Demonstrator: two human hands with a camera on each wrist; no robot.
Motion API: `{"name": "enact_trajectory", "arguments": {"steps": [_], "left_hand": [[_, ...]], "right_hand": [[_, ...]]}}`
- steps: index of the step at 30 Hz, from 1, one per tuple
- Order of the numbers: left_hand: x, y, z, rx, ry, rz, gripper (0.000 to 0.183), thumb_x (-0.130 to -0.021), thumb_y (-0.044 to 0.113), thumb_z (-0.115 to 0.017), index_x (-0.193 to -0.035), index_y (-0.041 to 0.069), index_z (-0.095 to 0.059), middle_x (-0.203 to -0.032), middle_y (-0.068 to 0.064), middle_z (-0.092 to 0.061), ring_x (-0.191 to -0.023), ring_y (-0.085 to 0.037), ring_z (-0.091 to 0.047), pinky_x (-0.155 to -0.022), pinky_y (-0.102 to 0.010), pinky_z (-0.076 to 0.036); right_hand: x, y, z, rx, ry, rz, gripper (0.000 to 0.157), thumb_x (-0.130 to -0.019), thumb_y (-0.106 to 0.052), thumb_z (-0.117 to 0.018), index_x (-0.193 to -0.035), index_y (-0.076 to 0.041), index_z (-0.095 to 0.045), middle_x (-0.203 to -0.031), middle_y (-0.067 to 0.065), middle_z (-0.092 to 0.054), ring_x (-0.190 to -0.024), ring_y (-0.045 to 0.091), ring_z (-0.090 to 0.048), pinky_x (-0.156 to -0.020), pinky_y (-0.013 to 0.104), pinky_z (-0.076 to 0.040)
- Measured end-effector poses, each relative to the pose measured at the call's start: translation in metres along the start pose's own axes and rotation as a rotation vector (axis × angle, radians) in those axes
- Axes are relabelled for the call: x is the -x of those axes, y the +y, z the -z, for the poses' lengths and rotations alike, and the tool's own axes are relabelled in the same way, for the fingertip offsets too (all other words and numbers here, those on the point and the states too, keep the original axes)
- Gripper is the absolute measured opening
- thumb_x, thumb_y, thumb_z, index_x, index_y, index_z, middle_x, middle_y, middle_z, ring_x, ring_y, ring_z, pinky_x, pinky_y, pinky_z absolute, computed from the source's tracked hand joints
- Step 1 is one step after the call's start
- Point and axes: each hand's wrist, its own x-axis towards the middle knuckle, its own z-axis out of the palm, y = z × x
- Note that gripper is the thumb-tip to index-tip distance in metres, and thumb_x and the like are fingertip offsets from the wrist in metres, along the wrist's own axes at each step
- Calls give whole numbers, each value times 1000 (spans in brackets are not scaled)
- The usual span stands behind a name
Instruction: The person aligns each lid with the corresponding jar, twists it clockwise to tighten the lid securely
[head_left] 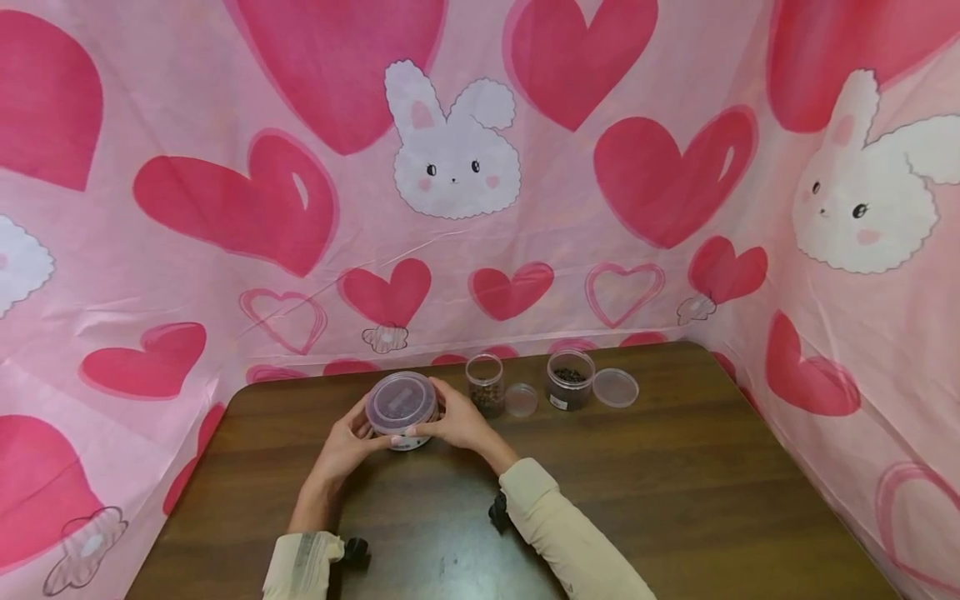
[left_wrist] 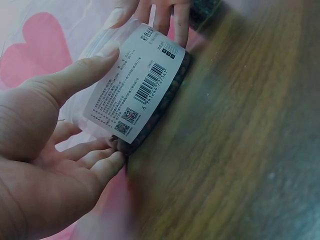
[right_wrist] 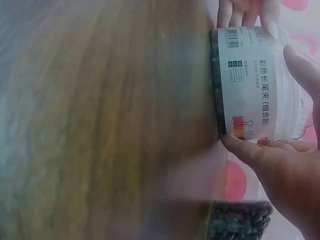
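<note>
A round clear plastic jar [left_wrist: 137, 85] with a white printed label is between my two hands in every view. Its translucent lid [head_left: 403, 400] is on top. Small dark pieces show along the jar's base in the left wrist view. My left hand [head_left: 348, 443] grips the left side, thumb in front over the label and fingers round the side. From the right, my right hand [head_left: 459, 418] holds the other side, its thumb also at the front near the rim. I cannot tell whether the jar's base touches the wooden table [head_left: 637, 492].
Right of the jar stands a narrow open clear jar [head_left: 486, 392] partly filled with small brownish pieces, a round lid [head_left: 521, 400] beside it. Farther right are a wider open jar [head_left: 570, 385] of dark pieces and another lid [head_left: 616, 388]. A pink heart-patterned cloth [head_left: 442, 242] hangs behind.
</note>
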Motion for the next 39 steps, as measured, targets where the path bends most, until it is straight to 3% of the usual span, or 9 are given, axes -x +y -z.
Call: {"name": "enact_trajectory", "arguments": {"steps": [8,15,20,26,30,33,39], "left_hand": [[2,-1,-4,-2,6,-19,101,-87,9,-86,-168,15,-25,-174,-16,-28,-160,-41,-27,-125,-47,-28],[8,4,-8,-7,44,25,121,-85,4,-86,-169,6,2,-174,-28,-17,-160,-47,-22,-126,-54,-25],[15,15,-10,-148,85,34,123,-83,19,-90,-169,8,-3,-173,-27,-21,-160,-47,-24,-127,-58,-25],[26,33,-18,-388,126,-11,119,-80,39,-92,-167,5,-17,-170,-25,-28,-157,-48,-30,-125,-64,-26],[31,47,-27,-509,148,-76,120,-77,46,-93,-166,7,-23,-172,-23,-24,-161,-47,-19,-125,-71,-20],[34,60,-33,-532,181,-137,115,-76,46,-93,-165,12,-28,-174,-20,-24,-163,-45,-15,-124,-73,-21],[34,87,-41,-490,241,-264,103,-76,41,-95,-160,21,-40,-169,-14,-37,-157,-40,-34,-118,-71,-35]], "right_hand": [[1,1,0,-21,3,-49,99,-81,-23,-93,-161,-5,-37,-162,16,-49,-150,32,-50,-116,46,-49],[10,-4,0,63,14,-68,101,-81,-24,-92,-161,-2,-34,-163,19,-46,-151,33,-48,-122,48,-43],[23,-12,10,208,2,-56,97,-82,-28,-91,-159,-2,-38,-158,20,-53,-143,35,-55,-119,51,-45],[46,-20,29,299,-87,-42,92,-85,-40,-87,-158,-5,-42,-154,17,-57,-139,34,-60,-115,51,-49],[68,-29,46,291,-115,0,77,-88,-41,-85,-150,-8,-54,-140,17,-69,-126,34,-68,-104,50,-57],[82,-42,64,290,-72,63,57,-90,-35,-85,-136,-8,-67,-128,12,-75,-115,28,-73,-97,46,-60],[85,-68,111,324,109,151,29,-90,-24,-85,-114,-11,-76,-101,3,-80,-87,12,-75,-83,37,-63]]}}
